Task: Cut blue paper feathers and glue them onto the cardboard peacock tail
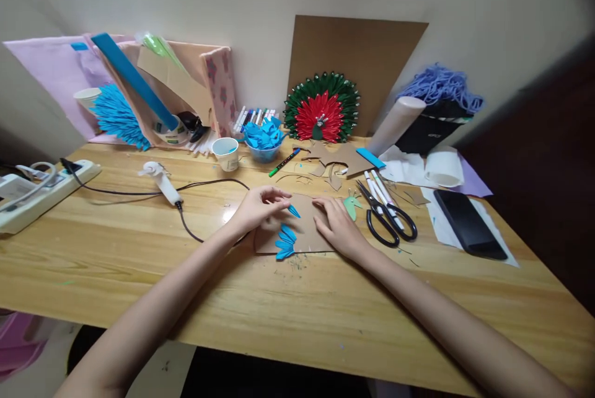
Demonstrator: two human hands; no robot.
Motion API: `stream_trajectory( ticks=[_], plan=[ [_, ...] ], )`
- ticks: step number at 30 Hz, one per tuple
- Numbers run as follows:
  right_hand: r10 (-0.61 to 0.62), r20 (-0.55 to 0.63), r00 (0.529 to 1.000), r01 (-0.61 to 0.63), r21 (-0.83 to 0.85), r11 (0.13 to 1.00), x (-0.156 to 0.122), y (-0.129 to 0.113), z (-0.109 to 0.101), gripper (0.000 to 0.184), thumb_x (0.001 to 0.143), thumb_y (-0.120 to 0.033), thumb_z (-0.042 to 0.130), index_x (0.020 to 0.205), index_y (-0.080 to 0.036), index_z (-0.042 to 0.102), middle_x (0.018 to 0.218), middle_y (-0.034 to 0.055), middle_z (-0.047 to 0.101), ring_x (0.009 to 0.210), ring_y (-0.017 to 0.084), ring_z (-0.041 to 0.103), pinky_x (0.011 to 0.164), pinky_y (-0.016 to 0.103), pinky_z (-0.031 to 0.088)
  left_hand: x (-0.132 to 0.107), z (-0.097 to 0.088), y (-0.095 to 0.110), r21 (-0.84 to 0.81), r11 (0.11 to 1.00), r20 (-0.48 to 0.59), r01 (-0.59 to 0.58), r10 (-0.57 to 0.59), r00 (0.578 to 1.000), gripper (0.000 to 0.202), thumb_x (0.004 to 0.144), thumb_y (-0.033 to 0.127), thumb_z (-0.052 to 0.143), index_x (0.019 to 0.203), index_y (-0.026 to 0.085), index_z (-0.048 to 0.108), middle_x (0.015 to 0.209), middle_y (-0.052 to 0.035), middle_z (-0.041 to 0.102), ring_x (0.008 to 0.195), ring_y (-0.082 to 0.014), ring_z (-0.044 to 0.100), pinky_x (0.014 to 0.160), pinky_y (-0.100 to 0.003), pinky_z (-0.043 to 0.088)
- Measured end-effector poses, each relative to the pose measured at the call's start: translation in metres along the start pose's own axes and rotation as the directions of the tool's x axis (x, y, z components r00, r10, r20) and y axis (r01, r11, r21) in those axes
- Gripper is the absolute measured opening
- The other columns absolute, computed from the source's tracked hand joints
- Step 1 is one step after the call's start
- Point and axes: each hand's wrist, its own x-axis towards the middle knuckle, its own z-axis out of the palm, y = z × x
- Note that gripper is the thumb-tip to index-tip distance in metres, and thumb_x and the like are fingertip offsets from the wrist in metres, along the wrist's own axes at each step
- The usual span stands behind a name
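A flat piece of brown cardboard (304, 224) lies on the table before me. Several blue folded petals (285, 243) are fanned out on its lower left part. My left hand (263, 207) is closed, pinching one more blue petal (294, 211) just above the cardboard. With fingers stretched out, my right hand (338, 224) rests flat on the cardboard's right side. Beside that hand lies a green paper bird head (352, 204), partly covered by the fingers. Farther right are black-handled scissors (385, 215), lying over white markers (377, 190).
A white glue gun (160, 181) lies to the left, its black cord running toward the cardboard. Behind stand a paper cup (225, 155), a bowl of blue pieces (264, 142) and a red-green peacock craft (320, 110). A phone (470, 224) lies at right, a power strip (51, 193) at left.
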Motion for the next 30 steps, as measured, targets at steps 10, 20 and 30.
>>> stream_trajectory(
  ticks=[10,20,30],
  plan=[
    [-0.026,-0.004,1.000,0.026,-0.018,0.999,0.001,0.001,0.000,0.028,0.085,-0.019,0.046,0.112,-0.015,0.051,0.115,0.0145,0.057,0.108,0.029,0.049,0.094,0.048,0.042,-0.005,0.013,-0.012,0.150,0.989,0.108,-0.005,-0.011,0.994,0.021,0.075,0.026,0.063,0.091,0.011,0.065,0.081,-0.0072,0.067,0.072,-0.0144,0.061,0.068,-0.027,0.048],
    [-0.050,-0.014,0.999,0.050,-0.028,0.998,0.000,0.005,0.002,0.026,0.085,-0.018,0.047,0.111,-0.015,0.050,0.117,0.0140,0.056,0.110,0.029,0.048,0.095,0.047,0.041,-0.007,0.016,-0.014,0.333,0.939,0.169,-0.089,0.033,0.985,0.015,0.080,0.020,0.057,0.092,0.015,0.065,0.089,-0.0060,0.069,0.080,-0.0155,0.060,0.074,-0.029,0.047],
    [-0.213,-0.126,0.969,0.204,-0.078,0.976,-0.004,-0.002,-0.008,0.025,0.085,-0.016,0.048,0.110,-0.017,0.053,0.116,0.0143,0.055,0.105,0.027,0.049,0.089,0.045,0.043,-0.007,0.018,-0.021,0.456,0.867,0.193,-0.200,0.123,0.973,0.013,0.082,0.022,0.056,0.091,0.019,0.066,0.085,-0.0024,0.069,0.078,-0.0148,0.058,0.071,-0.028,0.045]
  ],
)
